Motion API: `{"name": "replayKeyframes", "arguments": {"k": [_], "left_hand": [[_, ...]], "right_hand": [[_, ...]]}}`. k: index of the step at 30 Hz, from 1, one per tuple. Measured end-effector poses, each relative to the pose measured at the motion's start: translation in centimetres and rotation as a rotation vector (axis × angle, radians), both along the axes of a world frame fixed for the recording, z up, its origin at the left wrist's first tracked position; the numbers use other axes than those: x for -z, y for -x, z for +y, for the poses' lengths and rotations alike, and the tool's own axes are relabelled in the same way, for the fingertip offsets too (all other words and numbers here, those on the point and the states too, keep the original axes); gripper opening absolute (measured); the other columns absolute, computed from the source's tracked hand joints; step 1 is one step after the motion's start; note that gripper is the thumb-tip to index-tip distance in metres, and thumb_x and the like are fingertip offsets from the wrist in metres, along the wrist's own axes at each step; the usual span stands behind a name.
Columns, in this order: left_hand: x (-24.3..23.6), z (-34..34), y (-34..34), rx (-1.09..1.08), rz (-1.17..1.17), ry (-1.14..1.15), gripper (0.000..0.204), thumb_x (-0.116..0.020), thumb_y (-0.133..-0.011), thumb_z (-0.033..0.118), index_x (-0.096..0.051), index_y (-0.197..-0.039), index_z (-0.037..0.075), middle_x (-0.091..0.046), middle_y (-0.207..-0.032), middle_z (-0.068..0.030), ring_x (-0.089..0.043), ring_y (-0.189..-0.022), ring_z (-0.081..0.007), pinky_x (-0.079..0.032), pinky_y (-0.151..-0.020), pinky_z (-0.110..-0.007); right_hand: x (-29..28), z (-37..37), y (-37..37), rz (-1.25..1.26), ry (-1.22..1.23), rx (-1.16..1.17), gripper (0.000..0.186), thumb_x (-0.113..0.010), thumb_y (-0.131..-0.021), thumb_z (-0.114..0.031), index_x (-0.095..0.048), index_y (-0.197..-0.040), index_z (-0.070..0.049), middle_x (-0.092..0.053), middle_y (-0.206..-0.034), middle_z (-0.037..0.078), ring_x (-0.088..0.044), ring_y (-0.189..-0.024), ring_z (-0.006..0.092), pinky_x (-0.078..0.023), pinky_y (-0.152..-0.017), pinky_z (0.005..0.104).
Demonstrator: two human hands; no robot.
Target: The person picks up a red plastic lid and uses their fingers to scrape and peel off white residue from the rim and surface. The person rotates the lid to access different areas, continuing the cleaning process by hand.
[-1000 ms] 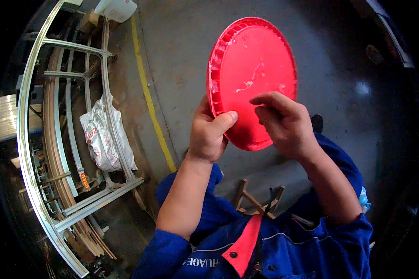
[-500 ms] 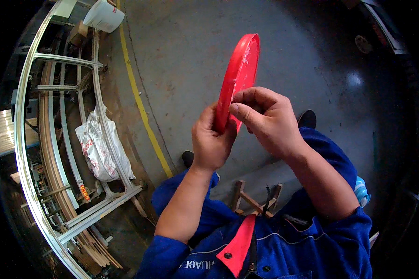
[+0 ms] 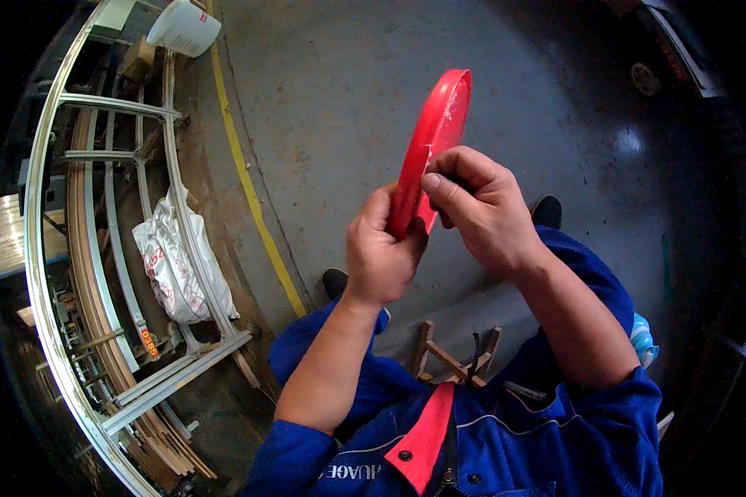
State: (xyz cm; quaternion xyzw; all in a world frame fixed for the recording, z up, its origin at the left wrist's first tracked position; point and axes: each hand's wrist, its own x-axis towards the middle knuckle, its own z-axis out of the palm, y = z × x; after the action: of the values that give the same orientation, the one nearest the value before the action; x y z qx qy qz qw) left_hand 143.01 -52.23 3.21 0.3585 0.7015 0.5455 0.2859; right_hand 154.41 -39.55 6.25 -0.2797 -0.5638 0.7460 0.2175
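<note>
A round red plastic lid (image 3: 423, 141) is held up nearly edge-on in front of me. White ragged bits run along its rim on the side facing right. My left hand (image 3: 381, 253) grips the lid's lower edge, thumb on one side and fingers on the other. At the right-hand rim, my right hand (image 3: 485, 207) is closed in a pinch, thumb against bent forefinger. Whatever lies between those fingertips is too small or hidden to name.
On the left stands a metal frame rack (image 3: 174, 149) with long strips and a white sack (image 3: 178, 265). A white bucket (image 3: 184, 29) is at the far left. A yellow line (image 3: 244, 174) crosses the grey floor. Below me is a wooden stool (image 3: 448, 356).
The lid and my left hand have shifted slightly right and down. My right hand stays at the rim, its pinch a little farther right.
</note>
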Motion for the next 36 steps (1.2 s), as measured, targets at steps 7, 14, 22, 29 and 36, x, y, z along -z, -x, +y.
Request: {"name": "replayKeyframes", "arguments": {"k": [7, 14, 22, 29, 36], "left_hand": [[0.1, -0.3, -0.2, 0.03, -0.161, -0.049, 0.039, -0.069, -0.091, -0.005, -0.064, -0.129, 0.003, -0.071, -0.115, -0.0013, -0.065, -0.103, -0.0111, -0.054, -0.093, -0.03], [-0.1, -0.6, -0.3, 0.058, -0.209, 0.041, 0.041, -0.069, -0.09, -0.006, -0.064, -0.13, 0.003, -0.071, -0.117, -0.0022, -0.065, -0.106, -0.011, -0.053, -0.096, -0.03], [0.4, -0.8, -0.3, 0.045, -0.524, -0.072, 0.041, -0.069, -0.091, -0.007, -0.063, -0.13, 0.001, -0.072, -0.122, -0.0065, -0.069, -0.109, -0.0159, -0.055, -0.099, -0.034], [-0.5, -0.3, 1.2, -0.078, -0.867, -0.136, 0.038, -0.064, -0.092, -0.006, -0.063, -0.129, 0.0, -0.072, -0.119, -0.0106, -0.071, -0.105, -0.0192, -0.057, -0.097, -0.035], [-0.3, -0.5, 2.2, -0.049, -0.91, -0.24, 0.045, -0.061, -0.091, -0.007, -0.062, -0.135, 0.003, -0.071, -0.126, -0.0147, -0.071, -0.112, -0.0278, -0.057, -0.101, -0.043]], "right_hand": [[-0.1, -0.3, 0.2, 0.028, -0.085, -0.009, 0.009, -0.063, -0.102, -0.005, -0.063, -0.108, 0.002, -0.068, -0.095, 0.003, -0.061, -0.09, 0.0095, -0.052, -0.083, 0.0285], [0.7, -0.6, 0.2, 0.0, -0.18, 0.064, 0.011, -0.062, -0.098, -0.006, -0.063, -0.105, 0.003, -0.068, -0.091, 0.006, -0.062, -0.086, 0.0104, -0.053, -0.078, 0.0292], [-0.2, 0.1, 0.0, -0.207, -0.353, 0.105, 0.014, -0.062, -0.087, -0.008, -0.064, -0.095, 0.004, -0.066, -0.079, 0.006, -0.062, -0.075, 0.0116, -0.052, -0.067, 0.0316], [-0.1, 0.3, -1.1, -0.058, -0.21, 0.163, 0.009, -0.059, -0.087, -0.006, -0.062, -0.09, 0.002, -0.061, -0.077, 0.003, -0.057, -0.074, 0.0084, -0.047, -0.065, 0.0267], [-0.4, 0.3, -0.5, -0.019, -0.02, 0.114, 0.004, -0.063, -0.087, -0.003, -0.06, -0.087, -0.001, -0.063, -0.078, 0.002, -0.056, -0.073, 0.0064, -0.047, -0.065, 0.0245]]}}
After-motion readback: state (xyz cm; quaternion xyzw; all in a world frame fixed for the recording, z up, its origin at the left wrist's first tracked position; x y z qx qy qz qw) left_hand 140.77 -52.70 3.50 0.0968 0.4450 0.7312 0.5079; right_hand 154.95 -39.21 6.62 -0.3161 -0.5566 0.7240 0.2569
